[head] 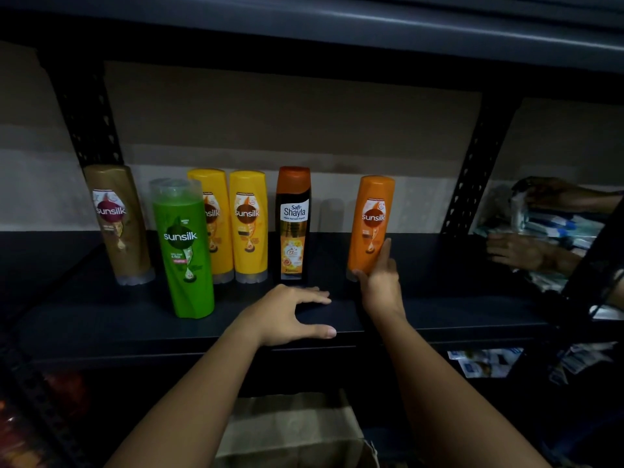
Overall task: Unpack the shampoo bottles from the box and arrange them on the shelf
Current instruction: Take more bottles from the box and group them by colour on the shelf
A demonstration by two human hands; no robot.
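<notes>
Several shampoo bottles stand upright on the dark shelf: a brown one at the left, a green one nearer the front, two yellow ones, a black-and-orange Safi Shayla bottle, and an orange one at the right. My right hand grips the lower part of the orange bottle, thumb at its left base and fingers along its right side. My left hand lies open, palm down, on the shelf in front of the Safi Shayla bottle. A cardboard box sits below, its inside not visible.
Black perforated uprights frame the bay, with another shelf board overhead. In the bay to the right, another person's hands handle packaged goods. There is bare shelf surface between the Safi Shayla bottle and the orange one.
</notes>
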